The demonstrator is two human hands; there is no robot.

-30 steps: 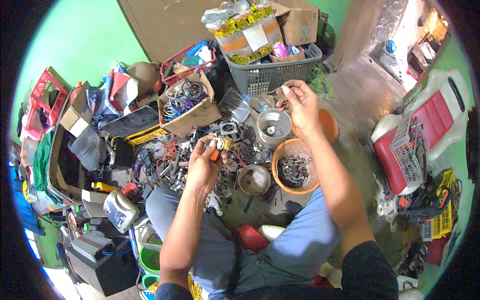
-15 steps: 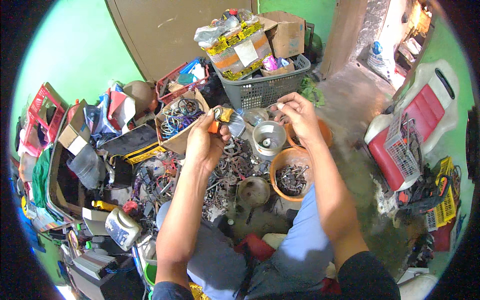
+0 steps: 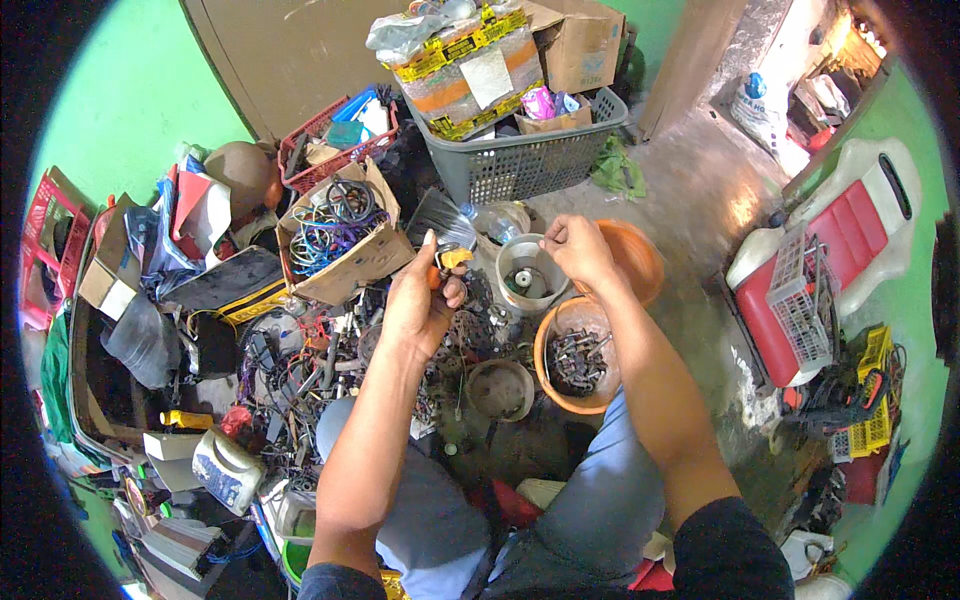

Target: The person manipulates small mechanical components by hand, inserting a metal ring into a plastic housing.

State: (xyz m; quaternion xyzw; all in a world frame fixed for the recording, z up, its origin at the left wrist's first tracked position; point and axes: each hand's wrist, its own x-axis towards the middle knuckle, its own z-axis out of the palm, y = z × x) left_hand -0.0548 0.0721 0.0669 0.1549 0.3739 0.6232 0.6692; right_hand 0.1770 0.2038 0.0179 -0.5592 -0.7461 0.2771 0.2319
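My left hand [image 3: 418,298] is closed around a small part with an orange piece, a yellow piece and a dark ring-like bit [image 3: 455,257]; its exact kind is unclear. My right hand [image 3: 582,252] has its fingers pinched together above the right rim of a whitish plastic bucket [image 3: 512,290]. Whatever it may hold is too small to make out. Inside the bucket lies a small white round piece [image 3: 523,278]. An orange tub [image 3: 545,372] of dark bolt-like metal parts stands just nearer, and another orange tub [image 3: 640,262] is partly hidden behind my right hand and forearm.
Loose metal parts and wires litter the floor on the left, beside a cardboard box [image 3: 345,277] of coiled cables. A round dirty pan [image 3: 500,390] sits before my knees. Farther off is a grey basket [image 3: 520,165]. To the right stands a red and white seat [image 3: 850,225].
My right hand has come down and slightly left, to the bucket's rim. My left hand still grips the orange and yellow part. The view has shifted a little.
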